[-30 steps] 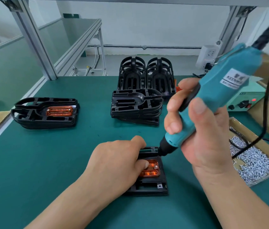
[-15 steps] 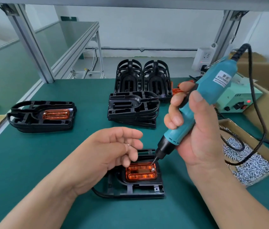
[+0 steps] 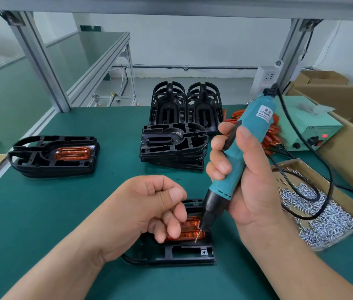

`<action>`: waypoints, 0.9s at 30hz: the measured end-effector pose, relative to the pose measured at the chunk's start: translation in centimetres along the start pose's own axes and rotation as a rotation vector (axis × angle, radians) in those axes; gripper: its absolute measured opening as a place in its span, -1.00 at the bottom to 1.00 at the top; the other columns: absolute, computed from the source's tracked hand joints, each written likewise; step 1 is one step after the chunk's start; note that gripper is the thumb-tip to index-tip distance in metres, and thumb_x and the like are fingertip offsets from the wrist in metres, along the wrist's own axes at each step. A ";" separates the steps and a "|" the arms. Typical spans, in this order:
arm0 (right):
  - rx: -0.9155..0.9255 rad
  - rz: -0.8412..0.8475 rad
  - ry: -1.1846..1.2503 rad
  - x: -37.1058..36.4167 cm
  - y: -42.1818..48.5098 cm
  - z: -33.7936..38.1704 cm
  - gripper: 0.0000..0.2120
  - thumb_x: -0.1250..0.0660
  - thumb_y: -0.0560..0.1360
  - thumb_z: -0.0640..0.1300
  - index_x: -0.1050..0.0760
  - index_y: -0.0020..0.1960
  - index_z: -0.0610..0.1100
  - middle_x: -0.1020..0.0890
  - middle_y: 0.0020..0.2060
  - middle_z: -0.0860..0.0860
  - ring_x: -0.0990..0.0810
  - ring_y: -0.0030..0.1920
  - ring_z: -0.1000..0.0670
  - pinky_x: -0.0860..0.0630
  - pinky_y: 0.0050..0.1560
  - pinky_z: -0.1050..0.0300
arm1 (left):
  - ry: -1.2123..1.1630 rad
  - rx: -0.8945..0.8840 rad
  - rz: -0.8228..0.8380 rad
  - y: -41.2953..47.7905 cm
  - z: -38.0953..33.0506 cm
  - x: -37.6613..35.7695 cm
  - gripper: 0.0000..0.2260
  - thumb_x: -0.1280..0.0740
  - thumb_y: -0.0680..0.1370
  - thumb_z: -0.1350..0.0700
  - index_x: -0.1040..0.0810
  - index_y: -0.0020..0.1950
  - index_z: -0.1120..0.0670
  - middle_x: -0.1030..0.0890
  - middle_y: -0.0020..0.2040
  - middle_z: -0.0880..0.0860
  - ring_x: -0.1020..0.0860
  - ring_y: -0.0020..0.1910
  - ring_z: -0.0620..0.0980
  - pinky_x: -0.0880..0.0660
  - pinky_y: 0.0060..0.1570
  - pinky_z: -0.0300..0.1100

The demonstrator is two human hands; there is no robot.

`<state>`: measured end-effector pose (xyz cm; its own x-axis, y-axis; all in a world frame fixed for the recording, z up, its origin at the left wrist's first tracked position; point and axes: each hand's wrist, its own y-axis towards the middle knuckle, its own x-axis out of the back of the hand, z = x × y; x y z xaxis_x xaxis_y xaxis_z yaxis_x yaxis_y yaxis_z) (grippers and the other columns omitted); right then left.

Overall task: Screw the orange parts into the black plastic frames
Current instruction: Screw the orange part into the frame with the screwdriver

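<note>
Screw-driving step, we judge: bit at the orange part (image 3: 190,231).
Our right hand (image 3: 251,187) wraps its fingers round the screwdriver (image 3: 236,161); left hand (image 3: 149,208) fingers curled, contents unseen. Part sits in the near frame (image 3: 184,254); next needs straight downward pressure.

A single wide-angle camera on the person's head faces forward and tilts down over the green bench (image 3: 63,224) from its near side. It sits close. The left forearm (image 3: 63,267) and right forearm (image 3: 301,267) enter from the bottom edge, and the black plastic frame (image 3: 171,255) and electric screwdriver (image 3: 240,152) loom large in the lower middle. Higher up are the bench's far edge, the white wall (image 3: 193,44) and aluminium posts (image 3: 39,61) splaying outward toward the overhead beam (image 3: 171,5).
</note>
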<state>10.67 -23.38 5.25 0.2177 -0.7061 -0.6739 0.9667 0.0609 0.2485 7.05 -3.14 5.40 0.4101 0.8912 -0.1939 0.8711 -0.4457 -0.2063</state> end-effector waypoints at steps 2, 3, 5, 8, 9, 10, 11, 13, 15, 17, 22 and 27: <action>-0.002 -0.004 0.002 -0.1 0.0 -0.1 -0.78 -0.26 0.66 -0.03 -0.50 0.17 -0.17 -0.61 -0.16 -0.06 -0.46 -0.43 0.10 -0.45 -0.40 0.24 | 0.016 -0.008 0.012 0.0 0.0 -0.1 -0.85 -0.43 0.57 0.05 -0.65 -0.07 0.12 -0.63 -0.21 0.19 -0.53 -0.43 -0.03 -0.44 -0.52 -0.29; -0.003 -0.001 0.003 -0.2 -0.1 -0.1 -0.78 -0.26 0.66 -0.03 -0.50 0.17 -0.17 -0.61 -0.16 -0.06 -0.46 -0.43 0.10 -0.45 -0.40 0.23 | 0.025 -0.009 0.021 -0.1 0.0 -0.1 -0.85 -0.42 0.58 0.04 -0.64 -0.08 0.11 -0.62 -0.22 0.17 -0.49 -0.44 -0.05 -0.41 -0.53 -0.30; -0.011 0.006 0.009 -0.3 -0.2 -0.3 -0.76 -0.26 0.66 -0.02 -0.49 0.18 -0.18 -0.61 -0.16 -0.07 -0.47 -0.43 0.09 -0.46 -0.40 0.23 | 0.043 -0.009 0.037 -0.1 -0.1 -0.1 -0.83 -0.39 0.59 0.02 -0.61 -0.10 0.11 -0.59 -0.22 0.15 -0.42 -0.43 -0.07 -0.35 -0.52 -0.30; -0.028 0.010 0.009 -0.5 -0.4 -0.5 -0.74 -0.29 0.64 -0.02 -0.48 0.19 -0.20 -0.61 -0.16 -0.08 -0.47 -0.44 0.09 -0.46 -0.41 0.23 | 0.051 0.011 0.031 -0.1 -0.1 -0.2 -0.82 -0.38 0.60 0.03 -0.58 -0.09 0.12 -0.55 -0.20 0.11 -0.36 -0.38 -0.10 -0.27 -0.50 -0.30; -0.036 0.011 0.009 -0.5 -0.4 -0.6 -0.73 -0.30 0.64 -0.02 -0.48 0.19 -0.20 -0.61 -0.16 -0.08 -0.47 -0.44 0.08 -0.45 -0.41 0.22 | 0.051 0.022 0.029 -0.2 -0.1 -0.2 -0.82 -0.38 0.62 0.04 -0.57 -0.08 0.12 -0.54 -0.20 0.10 -0.34 -0.38 -0.10 -0.25 -0.50 -0.30; -0.044 0.015 0.009 -0.6 -0.5 -0.6 -0.73 -0.30 0.63 -0.01 -0.48 0.20 -0.20 -0.61 -0.16 -0.08 -0.46 -0.44 0.08 -0.45 -0.42 0.22 | 0.054 0.031 0.027 -0.1 -0.1 -0.2 -0.82 -0.38 0.65 0.06 -0.57 -0.09 0.13 -0.54 -0.21 0.08 -0.33 -0.39 -0.11 -0.24 -0.50 -0.30; -0.051 0.018 0.008 -0.7 -0.5 -0.7 -0.73 -0.31 0.63 -0.02 -0.48 0.20 -0.20 -0.61 -0.16 -0.08 -0.46 -0.44 0.08 -0.45 -0.42 0.22 | 0.062 0.038 0.027 -0.1 -0.1 -0.2 -0.81 -0.37 0.68 0.08 -0.56 -0.09 0.14 -0.54 -0.24 0.05 -0.32 -0.40 -0.13 -0.23 -0.50 -0.31; -0.062 0.018 0.006 -0.7 -0.7 -0.8 -0.73 -0.32 0.62 -0.02 -0.48 0.19 -0.20 -0.61 -0.16 -0.09 -0.46 -0.44 0.08 -0.45 -0.42 0.21 | 0.078 0.044 0.034 -0.1 0.0 -0.2 -0.80 -0.34 0.69 0.10 -0.55 -0.10 0.14 -0.53 -0.29 0.00 -0.31 -0.43 -0.15 -0.23 -0.50 -0.32; -0.072 0.018 0.007 -0.8 -0.8 -1.0 -0.74 -0.32 0.63 -0.03 -0.47 0.20 -0.19 -0.61 -0.16 -0.09 -0.46 -0.44 0.07 -0.45 -0.42 0.21 | 0.079 0.035 0.057 0.0 0.0 -0.2 -0.80 -0.38 0.66 0.08 -0.55 -0.11 0.14 -0.52 -0.32 -0.03 -0.29 -0.45 -0.16 -0.22 -0.50 -0.34; -0.073 0.017 0.009 -0.8 -0.8 -1.0 -0.75 -0.30 0.64 -0.04 -0.47 0.21 -0.19 -0.61 -0.16 -0.09 -0.46 -0.44 0.07 -0.45 -0.42 0.21 | 0.072 0.022 0.078 0.0 0.0 -0.1 -0.82 -0.40 0.60 0.06 -0.57 -0.12 0.13 -0.52 -0.31 -0.02 -0.29 -0.44 -0.16 -0.23 -0.51 -0.35; -0.049 0.016 0.011 -0.6 -0.7 -1.0 -0.76 -0.28 0.66 -0.04 -0.47 0.21 -0.19 -0.61 -0.15 -0.09 -0.47 -0.43 0.08 -0.46 -0.40 0.22 | 0.078 -0.006 0.069 0.1 0.4 0.3 -0.87 -0.47 0.55 0.08 -0.67 -0.06 0.15 -0.60 -0.18 0.12 -0.33 -0.40 -0.11 -0.27 -0.49 -0.32; -0.021 0.000 0.024 -0.4 -0.6 -0.9 -0.77 -0.28 0.67 -0.03 -0.47 0.20 -0.18 -0.61 -0.15 -0.07 -0.48 -0.42 0.09 -0.47 -0.38 0.22 | 0.105 0.008 0.043 0.3 0.7 0.6 -0.86 -0.48 0.52 0.13 -0.73 0.04 0.13 -0.71 -0.07 0.18 -0.40 -0.39 -0.11 -0.30 -0.49 -0.32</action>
<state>10.17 -22.48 4.71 0.2208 -0.6889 -0.6904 0.9692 0.0758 0.2344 7.35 -2.79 4.53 0.4734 0.8750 -0.1017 0.8500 -0.4841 -0.2076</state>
